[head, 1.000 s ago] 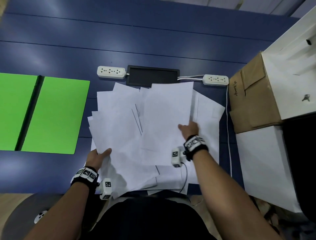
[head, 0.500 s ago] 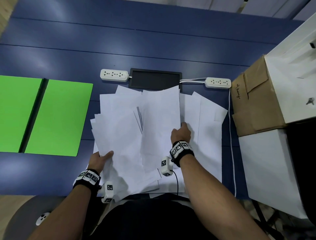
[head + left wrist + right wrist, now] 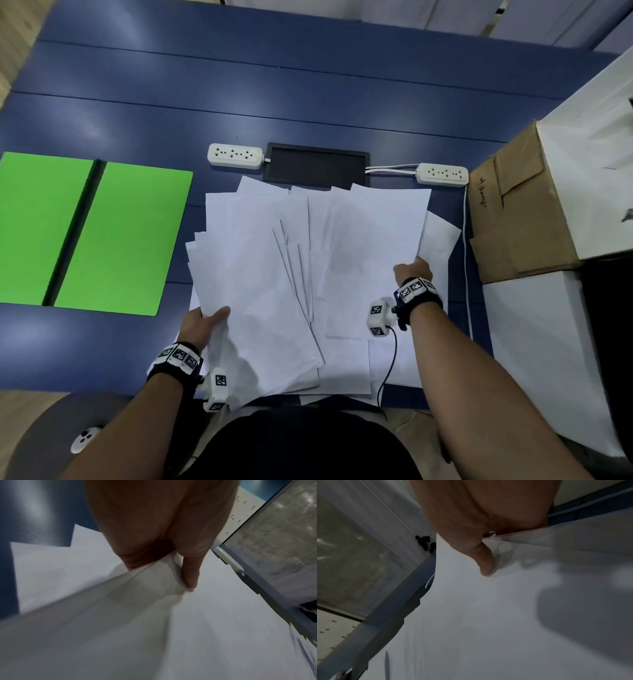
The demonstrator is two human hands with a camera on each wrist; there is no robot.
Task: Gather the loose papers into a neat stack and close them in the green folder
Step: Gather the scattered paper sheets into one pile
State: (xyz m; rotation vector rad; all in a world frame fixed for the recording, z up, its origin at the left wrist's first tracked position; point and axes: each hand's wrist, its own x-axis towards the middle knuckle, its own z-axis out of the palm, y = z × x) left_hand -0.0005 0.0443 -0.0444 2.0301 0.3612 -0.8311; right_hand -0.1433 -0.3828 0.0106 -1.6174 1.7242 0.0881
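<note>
Blue table (image 3: 308, 85); green folder (image 3: 85, 233) open flat, far left. Loose papers (image 3: 274, 274) fanned near centre: light, limp, slippery; best squeezed from opposite edges. Left hand (image 3: 202, 323) pinches the left edge, thumb on top; right hand (image 3: 412, 270) pinches the right sheet's (image 3: 488, 615) edge.

Green folder (image 3: 96, 236): left cover cut off at the 9 o'clock edge. Right hand (image 3: 412, 270): fingers hidden beneath the papers (image 3: 274, 274). Left hand (image 3: 202, 322): fingers likewise tucked under. Lower sheets hidden by overlap; both wrist views motion-blurred.
</note>
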